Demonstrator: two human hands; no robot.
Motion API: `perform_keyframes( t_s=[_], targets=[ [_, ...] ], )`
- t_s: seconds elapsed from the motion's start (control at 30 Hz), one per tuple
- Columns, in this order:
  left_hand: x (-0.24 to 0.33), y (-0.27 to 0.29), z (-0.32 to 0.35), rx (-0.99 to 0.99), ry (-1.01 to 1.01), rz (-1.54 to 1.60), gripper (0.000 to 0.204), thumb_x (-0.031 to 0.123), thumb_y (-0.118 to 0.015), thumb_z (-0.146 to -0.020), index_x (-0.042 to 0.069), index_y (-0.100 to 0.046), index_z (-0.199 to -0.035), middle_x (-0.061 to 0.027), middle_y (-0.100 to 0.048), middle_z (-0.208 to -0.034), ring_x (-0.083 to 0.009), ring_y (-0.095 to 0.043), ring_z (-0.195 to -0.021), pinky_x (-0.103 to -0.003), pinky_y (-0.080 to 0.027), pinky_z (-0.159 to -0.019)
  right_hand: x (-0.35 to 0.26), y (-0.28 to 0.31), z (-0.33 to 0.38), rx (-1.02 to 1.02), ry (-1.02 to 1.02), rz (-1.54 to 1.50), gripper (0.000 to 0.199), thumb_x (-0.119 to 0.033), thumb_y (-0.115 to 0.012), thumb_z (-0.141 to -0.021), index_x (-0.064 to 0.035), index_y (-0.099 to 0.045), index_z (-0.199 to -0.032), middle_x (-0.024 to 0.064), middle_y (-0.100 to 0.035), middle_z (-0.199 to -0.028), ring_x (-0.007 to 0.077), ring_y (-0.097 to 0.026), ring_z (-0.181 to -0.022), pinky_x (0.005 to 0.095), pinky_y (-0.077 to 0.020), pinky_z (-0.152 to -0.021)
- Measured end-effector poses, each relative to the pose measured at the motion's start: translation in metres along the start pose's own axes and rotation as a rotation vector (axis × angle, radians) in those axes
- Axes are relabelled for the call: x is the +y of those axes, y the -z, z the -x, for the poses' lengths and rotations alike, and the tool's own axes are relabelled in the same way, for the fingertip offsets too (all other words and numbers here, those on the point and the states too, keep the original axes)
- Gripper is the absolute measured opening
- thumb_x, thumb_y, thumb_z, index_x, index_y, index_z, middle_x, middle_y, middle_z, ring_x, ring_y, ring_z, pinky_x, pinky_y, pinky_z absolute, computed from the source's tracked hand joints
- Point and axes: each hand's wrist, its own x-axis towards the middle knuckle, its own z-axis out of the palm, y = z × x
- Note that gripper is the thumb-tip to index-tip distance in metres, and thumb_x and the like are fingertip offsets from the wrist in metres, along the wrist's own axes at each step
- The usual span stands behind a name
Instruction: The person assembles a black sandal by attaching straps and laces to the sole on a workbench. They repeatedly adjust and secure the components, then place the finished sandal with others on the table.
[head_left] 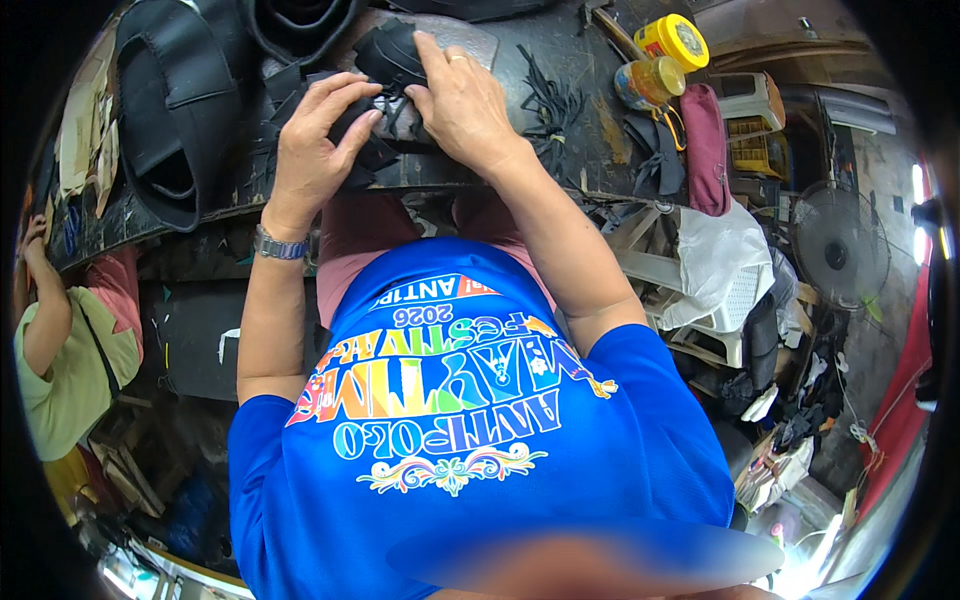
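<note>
A black, flexible piece of sheet material (392,52) with narrow strips lies on a worn grey slab (480,48) at the table's near side. My left hand (318,130), with a metal watch on its wrist, is curled at the piece's left, with black material between thumb and fingers. My right hand (465,108) rests over its right side, index finger stretched forward onto it and thumb apart, pointing at the left fingertips. Small black ends show between the two hands. What exactly the fingertips pinch is too dark to make out.
A bundle of thin black strips (555,100) lies right of the slab, before a yellow-lidded tub (672,42), a jar (650,82) and a maroon pouch (706,150). Large black formed pieces (175,115) lie left. Another person (75,350) sits at far left; a fan (838,245) stands right.
</note>
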Motion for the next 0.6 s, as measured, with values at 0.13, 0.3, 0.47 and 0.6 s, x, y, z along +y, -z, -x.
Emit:
perform_keyframes(
  t_s=[0.13,0.3,0.47,0.6],
  targets=[
    [0.001,0.0,0.001,-0.004,0.011,-0.021,0.028,0.01,-0.078,-0.089,0.008,-0.075,-0.117,-0.0106,-0.071,-0.121,-0.0286,-0.069,-0.111,-0.036,-0.055,-0.096,0.019,0.022,-0.001,0.083,0.085,-0.283,0.059,-0.02,-0.074,-0.089,-0.0034,-0.052,-0.141,0.0261,-0.066,-0.114,0.0441,-0.065,-0.109,0.0495,-0.0514,-0.095],
    [0.001,-0.001,0.002,0.008,-0.005,-0.057,0.027,0.01,-0.077,-0.089,0.008,-0.075,-0.116,-0.0105,-0.071,-0.121,-0.0278,-0.069,-0.111,-0.036,-0.054,-0.096,0.091,0.074,0.021,0.235,-0.145,-0.534,0.054,-0.007,-0.065,-0.094,0.0043,-0.052,-0.146,0.0224,-0.063,-0.139,0.0302,-0.059,-0.13,0.0359,-0.0413,-0.114],
    [0.001,-0.004,0.0,0.017,-0.029,-0.067,0.026,0.01,-0.077,-0.09,0.006,-0.075,-0.115,-0.0107,-0.071,-0.121,-0.0283,-0.069,-0.11,-0.035,-0.054,-0.097,0.156,0.056,0.016,0.123,-0.399,0.242,0.058,-0.017,-0.062,-0.098,0.0051,-0.044,-0.149,0.0276,-0.065,-0.122,0.0424,-0.064,-0.115,0.047,-0.0506,-0.101],
    [0.002,-0.003,0.001,0.005,-0.05,-0.126,0.025,0.011,-0.076,-0.091,0.006,-0.075,-0.116,-0.0104,-0.071,-0.121,-0.0279,-0.069,-0.11,-0.035,-0.054,-0.096,0.159,0.035,0.015,0.213,-0.34,0.417,0.059,-0.022,-0.064,-0.097,0.0007,-0.046,-0.148,0.0237,-0.059,-0.121,0.0434,-0.06,-0.112,0.0523,-0.0521,-0.092]
  ],
)
